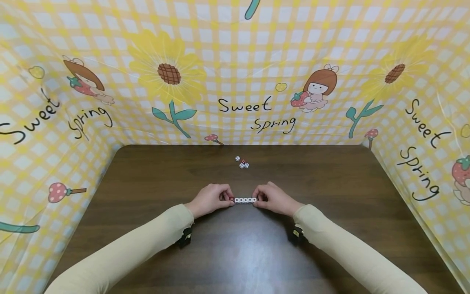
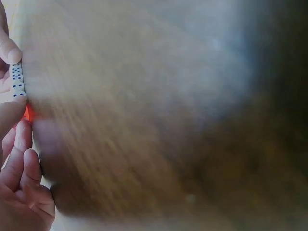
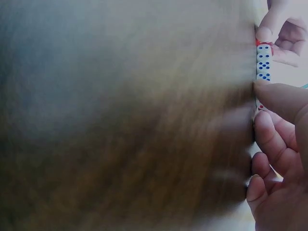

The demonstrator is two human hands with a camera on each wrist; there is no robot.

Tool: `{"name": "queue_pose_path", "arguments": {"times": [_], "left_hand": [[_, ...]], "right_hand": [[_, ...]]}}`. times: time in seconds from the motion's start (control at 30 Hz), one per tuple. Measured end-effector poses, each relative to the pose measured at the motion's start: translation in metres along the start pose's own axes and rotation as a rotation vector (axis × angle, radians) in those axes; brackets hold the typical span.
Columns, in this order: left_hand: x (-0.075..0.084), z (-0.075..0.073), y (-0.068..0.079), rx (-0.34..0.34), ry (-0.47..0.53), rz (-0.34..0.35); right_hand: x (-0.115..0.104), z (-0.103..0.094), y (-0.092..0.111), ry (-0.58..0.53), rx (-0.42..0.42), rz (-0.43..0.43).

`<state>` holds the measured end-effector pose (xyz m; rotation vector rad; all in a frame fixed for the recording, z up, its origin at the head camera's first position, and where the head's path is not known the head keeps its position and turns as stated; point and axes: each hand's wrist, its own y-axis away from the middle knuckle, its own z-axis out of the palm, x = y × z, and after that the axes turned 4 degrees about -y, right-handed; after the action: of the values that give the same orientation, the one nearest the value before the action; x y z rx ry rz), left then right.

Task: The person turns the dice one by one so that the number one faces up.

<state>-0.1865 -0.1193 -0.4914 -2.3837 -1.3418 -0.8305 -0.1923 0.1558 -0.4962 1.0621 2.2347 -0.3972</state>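
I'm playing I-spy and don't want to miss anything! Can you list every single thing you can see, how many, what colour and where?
Dark wooden table: one, brown, across the middle and bottom
Checked cloth with printed sunflowers: sheet count unclear, yellow and white, behind and beside the table
White cube dice in a row: five I can make out, white, mid-picture
Red cube die: one, red, the row's left end
Loose white cube dice: three, white, farther back
Loose red cube die: one, red, among those three
Black wrist devices: two, black, below the cuffs
Long sleeves: two, pale beige, lower left and right
Left hand: one, bare, pinching the row's left end
Right hand: one, bare, pinching its right end
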Motion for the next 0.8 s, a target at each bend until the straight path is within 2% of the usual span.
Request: {"name": "queue_pose_path", "arguments": {"times": [0.4, 0.57, 0.7, 0.8], "left_hand": [[-0.0021, 0.0018, 0.0025, 0.016, 0.025, 0.053], [-0.0010, 0.0000, 0.0035, 0.010, 0.005, 0.043], [-0.0018, 0.0012, 0.0027, 0.006, -0.004, 0.020], [-0.0035, 0.0017, 0.0034, 0.008, -0.005, 0.023]], "right_hand": [[-0.0001, 0.0018, -0.0002, 0.009, 0.022, -0.027], [-0.0003, 0.0026, -0.0006, 0.015, 0.022, -0.031], [0.0006, 0.0003, -0.0007, -0.005, -0.010, 0.001], [-0.0004, -0.0044, -0.0046, -0.066, -0.023, 0.040]]}}
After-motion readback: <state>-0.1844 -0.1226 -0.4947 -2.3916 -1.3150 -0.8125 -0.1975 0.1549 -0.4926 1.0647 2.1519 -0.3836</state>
